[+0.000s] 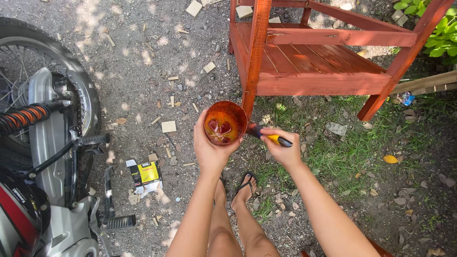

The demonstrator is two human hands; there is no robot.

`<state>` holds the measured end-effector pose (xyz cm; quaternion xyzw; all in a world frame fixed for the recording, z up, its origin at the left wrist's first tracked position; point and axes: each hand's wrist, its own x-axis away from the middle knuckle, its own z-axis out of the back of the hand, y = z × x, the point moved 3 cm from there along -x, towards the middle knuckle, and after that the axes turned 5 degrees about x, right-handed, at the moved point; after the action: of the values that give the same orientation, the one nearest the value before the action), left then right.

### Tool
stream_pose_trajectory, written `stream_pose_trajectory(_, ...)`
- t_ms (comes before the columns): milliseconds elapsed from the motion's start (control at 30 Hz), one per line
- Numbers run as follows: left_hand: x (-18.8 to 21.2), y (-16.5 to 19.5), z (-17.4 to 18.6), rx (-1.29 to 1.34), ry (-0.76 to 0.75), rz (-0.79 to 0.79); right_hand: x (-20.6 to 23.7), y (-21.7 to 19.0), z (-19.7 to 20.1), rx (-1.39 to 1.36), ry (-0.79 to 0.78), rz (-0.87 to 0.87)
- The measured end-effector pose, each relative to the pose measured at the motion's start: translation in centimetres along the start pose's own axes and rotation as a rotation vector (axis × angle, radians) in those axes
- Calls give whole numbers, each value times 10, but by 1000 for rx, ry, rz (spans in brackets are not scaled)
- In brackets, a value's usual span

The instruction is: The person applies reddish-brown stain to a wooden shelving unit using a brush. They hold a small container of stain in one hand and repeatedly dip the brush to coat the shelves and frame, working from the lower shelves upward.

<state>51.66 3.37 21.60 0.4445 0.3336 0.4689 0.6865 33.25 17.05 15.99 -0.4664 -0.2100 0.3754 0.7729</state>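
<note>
My left hand (209,150) grips a round cup (224,123) stained orange-red, with dark reddish liquid inside. My right hand (282,146) holds a paintbrush (271,138) with a yellow and black handle; its bristle end points left, close to the cup's rim and the base of a leg of a red-brown wooden piece of furniture (309,62). That leg stands just above the cup. My feet in black flip-flops (243,186) show below the hands.
A motorcycle (43,143) with its rear wheel and footpeg fills the left side. Small wood offcuts (168,126) and a torn yellow and black carton (145,175) lie on the gravel. Grass and dry leaves lie to the right, green plants (440,33) at top right.
</note>
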Motion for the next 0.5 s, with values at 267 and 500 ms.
stream_pose_trajectory(267, 0, -11, 4, -45, -14, 23, -109, -21, 47, -75, -26, 248)
stream_pose_trajectory(500, -2, -7, 5, -28, -3, 42, -74, -17, 33, -123, 90, 129)
